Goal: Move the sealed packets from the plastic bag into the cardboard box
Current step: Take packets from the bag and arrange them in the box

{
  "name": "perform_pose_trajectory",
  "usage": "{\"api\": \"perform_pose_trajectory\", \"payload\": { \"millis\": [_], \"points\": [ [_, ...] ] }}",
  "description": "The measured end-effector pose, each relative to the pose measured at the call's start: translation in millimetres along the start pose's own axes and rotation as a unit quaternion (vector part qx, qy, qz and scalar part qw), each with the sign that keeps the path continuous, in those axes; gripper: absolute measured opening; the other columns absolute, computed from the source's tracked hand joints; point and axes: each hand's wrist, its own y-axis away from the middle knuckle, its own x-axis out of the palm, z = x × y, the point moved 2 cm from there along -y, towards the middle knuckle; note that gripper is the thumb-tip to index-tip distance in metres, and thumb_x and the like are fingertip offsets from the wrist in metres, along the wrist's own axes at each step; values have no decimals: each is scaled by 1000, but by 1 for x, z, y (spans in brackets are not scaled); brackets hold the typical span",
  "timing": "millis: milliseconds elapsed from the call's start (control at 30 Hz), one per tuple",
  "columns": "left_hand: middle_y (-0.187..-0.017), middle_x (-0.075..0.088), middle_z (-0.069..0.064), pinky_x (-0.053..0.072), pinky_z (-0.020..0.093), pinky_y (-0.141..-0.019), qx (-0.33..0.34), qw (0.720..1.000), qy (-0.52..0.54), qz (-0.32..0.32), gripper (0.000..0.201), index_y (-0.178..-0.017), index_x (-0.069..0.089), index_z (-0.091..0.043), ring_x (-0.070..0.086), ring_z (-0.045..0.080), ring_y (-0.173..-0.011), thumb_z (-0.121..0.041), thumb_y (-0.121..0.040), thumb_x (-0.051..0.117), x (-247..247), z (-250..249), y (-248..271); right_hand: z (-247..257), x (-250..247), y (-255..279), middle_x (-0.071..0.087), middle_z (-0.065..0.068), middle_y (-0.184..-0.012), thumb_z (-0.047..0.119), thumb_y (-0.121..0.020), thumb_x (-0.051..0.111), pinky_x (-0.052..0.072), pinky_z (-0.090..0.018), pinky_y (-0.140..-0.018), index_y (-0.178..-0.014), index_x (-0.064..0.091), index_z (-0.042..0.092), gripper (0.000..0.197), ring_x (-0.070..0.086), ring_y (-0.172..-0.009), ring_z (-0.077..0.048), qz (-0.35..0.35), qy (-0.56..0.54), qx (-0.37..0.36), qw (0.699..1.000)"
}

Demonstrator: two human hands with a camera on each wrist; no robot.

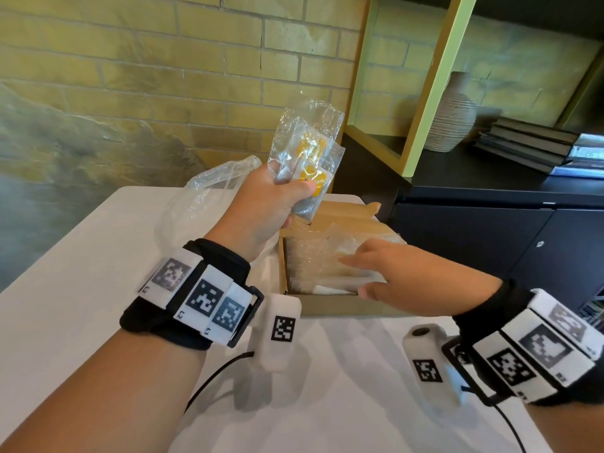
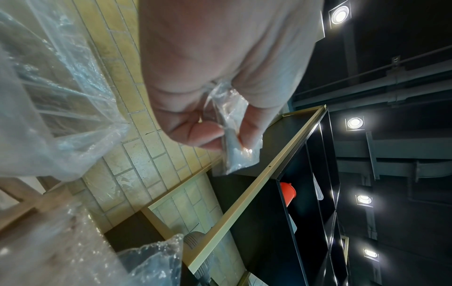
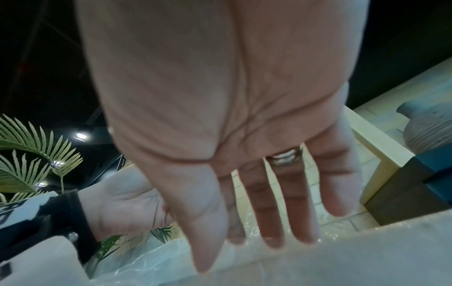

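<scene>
My left hand [image 1: 277,197] grips a bunch of clear sealed packets [image 1: 309,152] with yellow pieces inside, held upright above the far left corner of the cardboard box [image 1: 343,307]. In the left wrist view the packets' lower ends [image 2: 234,139] stick out between thumb and curled fingers. My right hand [image 1: 369,266] lies flat with straight fingers on the clear packets [image 1: 313,263] packed inside the box. The right wrist view shows its fingertips [image 3: 274,241] pressing on that plastic [image 3: 171,259]. The crumpled plastic bag [image 1: 199,197] lies behind my left hand, left of the box.
The box stands on a white table [image 1: 81,305] near its far right corner. A brick wall [image 1: 130,76] is behind. To the right is a black cabinet [image 1: 490,223] with a ribbed vase [image 1: 454,116], stacked books [image 1: 529,145] and a yellow-green frame [image 1: 428,93].
</scene>
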Motion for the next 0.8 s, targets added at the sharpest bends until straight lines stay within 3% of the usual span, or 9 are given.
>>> {"api": "perform_pose_trajectory", "payload": {
  "millis": [100,267,333,500,700,800],
  "points": [
    [-90,60,-2,40,16,-49,3,1000,0,-5,32,-120,52,-19,52,11,-80,-18,-89,59,-1,0,0,0,-1,3,19,12,-152,30,-94,50,27,-22,-106,-148,16,30,64,31,-134,-11,-17,-9,-13,1000],
    [-87,59,-3,39,18,-50,2,1000,2,-1,20,-106,54,-25,51,11,-77,-17,-89,59,-1,0,0,5,14,1,-12,15,-157,31,-95,49,9,-29,-116,-150,-4,29,76,-1,-145,-11,101,16,-23,995],
    [-85,58,-3,38,17,-48,3,1000,1,1,17,-102,55,-26,50,10,-75,-16,-89,59,-1,0,0,3,14,0,-14,15,-156,31,-95,49,10,-29,-116,-149,-7,30,78,-1,-146,-12,86,-2,-13,996],
    [-88,59,-3,39,16,-49,2,1000,2,-6,25,-112,54,-22,51,9,-75,-17,-89,59,-1,1,0,3,11,0,-12,14,-157,31,-93,52,15,-25,-113,-146,-17,32,87,9,-145,-12,51,-47,7,998],
    [-94,58,1,38,18,-49,-3,1000,9,-12,33,-121,53,-18,50,11,-79,-16,-88,59,-4,2,-3,-1,12,8,-6,14,-157,33,-94,51,22,-28,-113,-147,-16,30,85,20,-142,-13,91,-28,40,995],
    [-92,58,0,37,18,-48,-3,1000,7,-14,39,-127,51,-15,50,10,-77,-16,-88,60,-4,3,-3,3,17,8,-15,14,-156,32,-95,49,19,-29,-114,-147,-16,29,84,12,-144,-13,115,7,33,993]
  ]
}}
